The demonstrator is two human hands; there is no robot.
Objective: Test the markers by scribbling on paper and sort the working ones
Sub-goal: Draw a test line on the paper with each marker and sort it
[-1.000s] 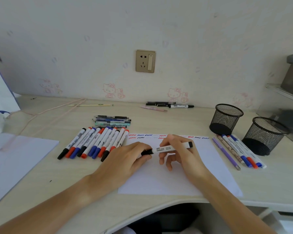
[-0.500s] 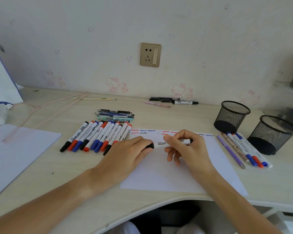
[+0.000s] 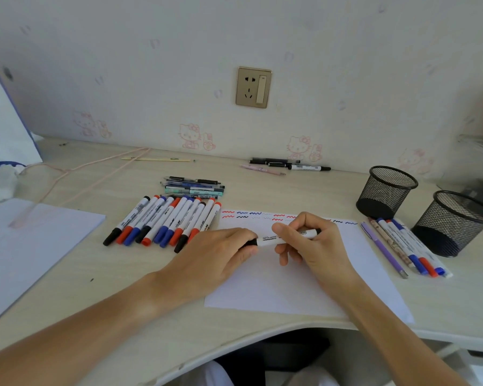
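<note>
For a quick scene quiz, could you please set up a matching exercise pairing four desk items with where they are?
Things:
1. held marker
2. marker row
3. mesh cups
4. squiggles

Places:
A. along the paper's far edge
B. right side of the desk
C. left of the paper
D. between the left hand and right hand

Pairs: 1-D, 2-C, 3-B, 4-A
</note>
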